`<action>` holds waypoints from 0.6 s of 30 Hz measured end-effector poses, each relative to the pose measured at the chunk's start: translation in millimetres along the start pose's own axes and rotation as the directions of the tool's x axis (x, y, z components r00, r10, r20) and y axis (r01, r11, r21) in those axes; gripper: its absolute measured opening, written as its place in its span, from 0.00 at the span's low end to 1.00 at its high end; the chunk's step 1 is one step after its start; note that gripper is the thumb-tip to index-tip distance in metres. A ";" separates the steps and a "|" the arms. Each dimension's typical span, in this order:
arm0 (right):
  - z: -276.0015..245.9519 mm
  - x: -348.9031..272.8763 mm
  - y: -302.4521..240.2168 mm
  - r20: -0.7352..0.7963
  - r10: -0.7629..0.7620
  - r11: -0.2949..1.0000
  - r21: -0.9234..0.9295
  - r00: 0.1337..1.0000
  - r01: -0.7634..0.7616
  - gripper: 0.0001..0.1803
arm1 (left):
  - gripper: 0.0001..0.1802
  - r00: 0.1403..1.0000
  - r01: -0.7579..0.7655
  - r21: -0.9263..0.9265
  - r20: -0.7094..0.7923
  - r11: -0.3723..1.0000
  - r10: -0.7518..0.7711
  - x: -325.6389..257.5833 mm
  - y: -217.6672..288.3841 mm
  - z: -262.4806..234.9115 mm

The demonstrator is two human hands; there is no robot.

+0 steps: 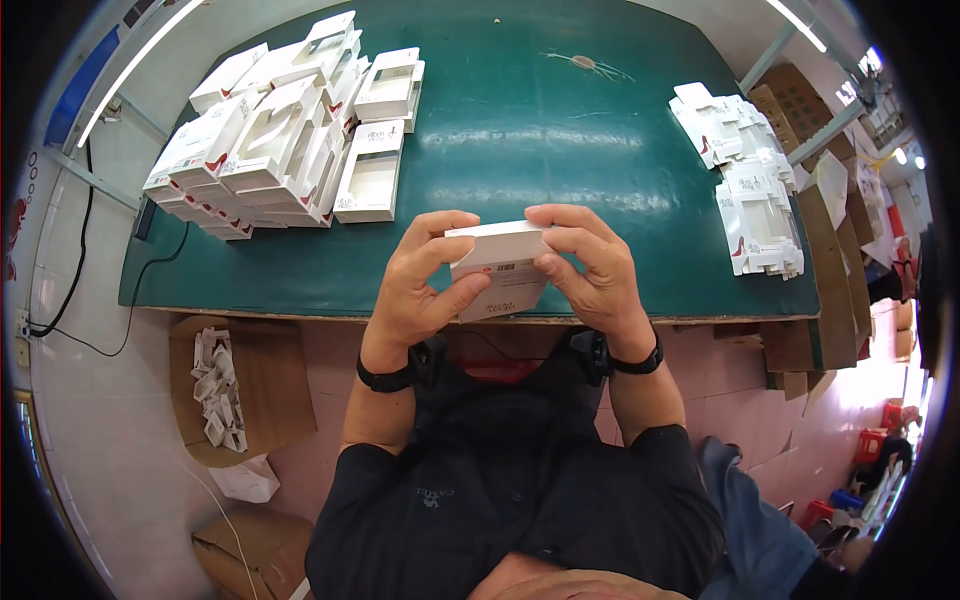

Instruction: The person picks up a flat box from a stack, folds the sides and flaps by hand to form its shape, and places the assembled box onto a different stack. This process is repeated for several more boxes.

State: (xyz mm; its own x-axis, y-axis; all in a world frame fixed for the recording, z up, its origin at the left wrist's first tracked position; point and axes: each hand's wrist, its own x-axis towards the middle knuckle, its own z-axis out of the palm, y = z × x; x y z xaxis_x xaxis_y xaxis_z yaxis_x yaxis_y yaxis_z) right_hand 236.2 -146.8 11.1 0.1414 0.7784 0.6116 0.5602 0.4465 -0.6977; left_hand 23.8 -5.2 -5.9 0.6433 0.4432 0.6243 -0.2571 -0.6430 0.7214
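Note:
A white cardboard box (512, 282) with small printing is held up between both hands, above the near edge of the green table. My left hand (425, 280) grips its left side, thumb on the face toward me and fingers at the top edge. On the other side my right hand (592, 265) pinches the upper right corner between thumb and fingers. The box is tilted, with its narrow top side showing. Its far face is hidden from me.
Folded white window boxes (265, 140) are stacked at the table's left. Flat unfolded box blanks (750, 200) lie at the right edge. A tied bundle of strings (583, 62) rests at the back. Below left, an open carton (275, 390) holds small white pieces; brown cardboard (840, 270) stands at right.

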 end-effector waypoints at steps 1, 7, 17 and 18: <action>2.7 -0.9 0.2 -0.038 0.003 1.000 0.028 0.999 -0.002 0.15 | 0.20 1.000 0.014 0.007 0.006 1.000 -0.014 -0.8 0.0 -0.1; 6.4 0.2 -0.4 -0.058 -0.169 0.980 -0.119 0.984 0.161 0.28 | 0.19 0.999 0.026 -0.011 -0.022 1.000 -0.026 -1.3 -0.9 1.3; 6.2 0.2 -3.7 -0.018 -0.089 0.982 -0.166 0.996 0.085 0.27 | 0.23 0.975 0.151 -0.279 -0.114 0.948 -0.188 -6.2 2.8 14.0; 6.1 -0.6 -3.3 -0.015 -0.077 0.984 -0.163 0.997 0.074 0.26 | 0.23 0.975 0.151 -0.279 -0.114 0.948 -0.189 -5.7 3.2 13.2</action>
State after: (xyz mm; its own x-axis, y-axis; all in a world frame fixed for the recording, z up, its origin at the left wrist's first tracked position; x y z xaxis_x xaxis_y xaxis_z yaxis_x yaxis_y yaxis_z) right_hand 229.3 -146.0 10.8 0.1100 0.7348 0.6693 0.6946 0.4248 -0.5805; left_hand 28.8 -18.0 -11.1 0.5937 0.6250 0.5069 -0.3477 -0.3689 0.8620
